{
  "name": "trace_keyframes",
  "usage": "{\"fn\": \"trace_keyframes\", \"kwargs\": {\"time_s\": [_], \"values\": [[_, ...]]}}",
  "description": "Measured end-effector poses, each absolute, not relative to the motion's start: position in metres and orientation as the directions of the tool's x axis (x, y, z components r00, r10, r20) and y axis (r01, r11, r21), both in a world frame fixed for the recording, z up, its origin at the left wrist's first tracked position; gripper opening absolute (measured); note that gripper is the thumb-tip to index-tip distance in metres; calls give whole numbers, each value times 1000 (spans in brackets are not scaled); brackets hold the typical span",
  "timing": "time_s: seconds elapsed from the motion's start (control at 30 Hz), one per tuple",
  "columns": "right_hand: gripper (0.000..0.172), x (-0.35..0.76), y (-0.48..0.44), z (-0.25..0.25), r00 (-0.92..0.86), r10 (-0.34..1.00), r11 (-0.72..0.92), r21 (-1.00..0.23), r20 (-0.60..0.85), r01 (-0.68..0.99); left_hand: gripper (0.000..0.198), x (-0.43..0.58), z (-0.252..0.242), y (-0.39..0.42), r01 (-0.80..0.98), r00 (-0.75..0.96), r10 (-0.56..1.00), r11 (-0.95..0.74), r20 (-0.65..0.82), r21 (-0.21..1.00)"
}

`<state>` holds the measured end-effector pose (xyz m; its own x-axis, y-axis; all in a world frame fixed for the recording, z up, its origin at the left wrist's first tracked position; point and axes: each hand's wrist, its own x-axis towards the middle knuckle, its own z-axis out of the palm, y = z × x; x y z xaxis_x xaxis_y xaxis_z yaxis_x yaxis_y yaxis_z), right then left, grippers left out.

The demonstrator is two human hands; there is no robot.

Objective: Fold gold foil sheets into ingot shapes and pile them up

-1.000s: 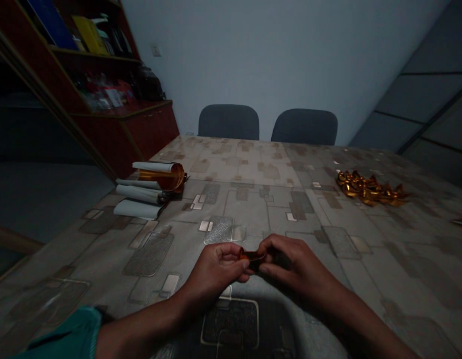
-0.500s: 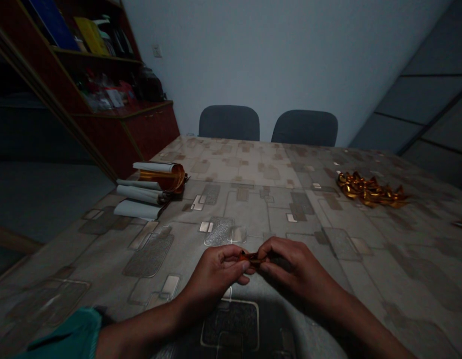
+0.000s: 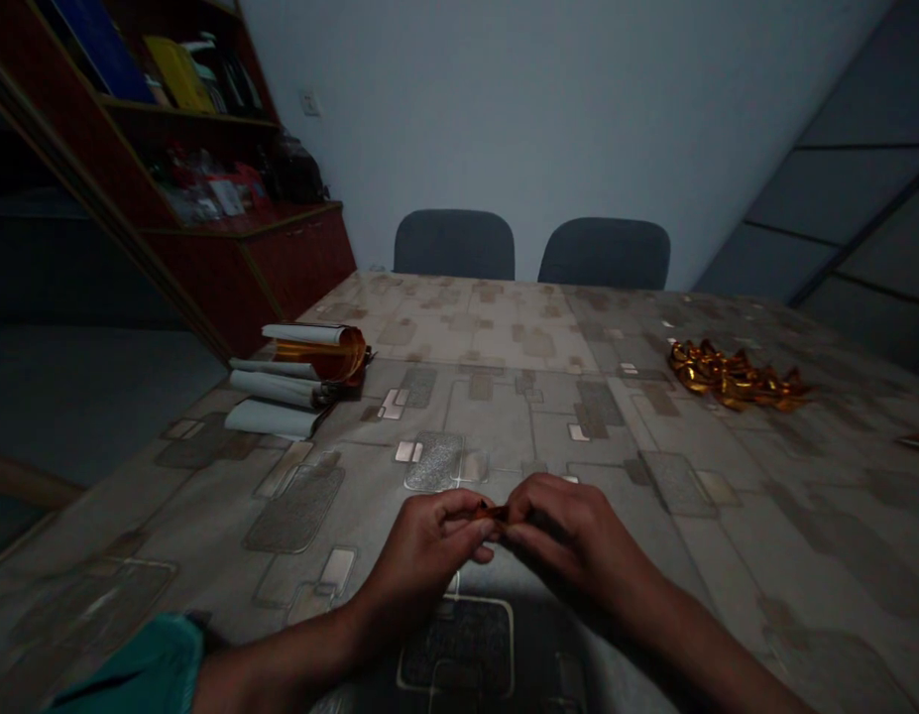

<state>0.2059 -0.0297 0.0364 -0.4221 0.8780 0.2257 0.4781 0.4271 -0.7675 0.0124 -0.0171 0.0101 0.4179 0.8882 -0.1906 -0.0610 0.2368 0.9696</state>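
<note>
Fingers [image 3: 459,508] of the left hand [image 3: 421,555] and right hand [image 3: 570,531] are pinching a gold foil strip [image 3: 493,513] from 2 sides, keeping it taut just above the patterned desk [image 3: 206,526].

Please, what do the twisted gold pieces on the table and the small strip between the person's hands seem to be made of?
The twisted gold pieces look like thin metallic foil or plastic film: glossy, with crisp folds. The orange-gold strip between the left hand and right hand seems similar, but is mostly hidden. Which of the two, I cannot tell.
</note>
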Motion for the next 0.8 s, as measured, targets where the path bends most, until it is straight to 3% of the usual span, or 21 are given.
{"fn": "trace_keyframes", "kwargs": {"time_s": [0.07,0.2,0.27,0.37,0.47,0.57,0.7,0.8], "values": [[16,204,-30,35,-420,875,437,-765,241,472,20,12,11,-17,-63,426,885,236,-188,970],[5,203,-32,36,-361,910,370,-793,204,485,20,10,9,-18,-59,443,880,220,-172,974],[11,201,-32,36,-324,922,360,-777,211,517,19,10,8,-18,-60,448,879,213,-165,975],[3,198,-32,32,-316,908,411,-731,275,545,18,10,6,-18,-63,449,878,217,-167,974],[12,196,-31,28,-322,885,464,-697,337,546,17,12,5,-18,-55,439,881,222,-176,973],[17,196,-31,28,-328,882,469,-695,338,545,18,13,7,-19,-50,427,884,232,-189,971],[6,193,-32,29,-316,889,456,-717,332,528,17,14,8,-20,-59,432,880,246,-197,968],[10,189,-31,28,-308,877,479,-701,367,529,16,14,6,-21,-59,444,878,228,-179,972]]}}
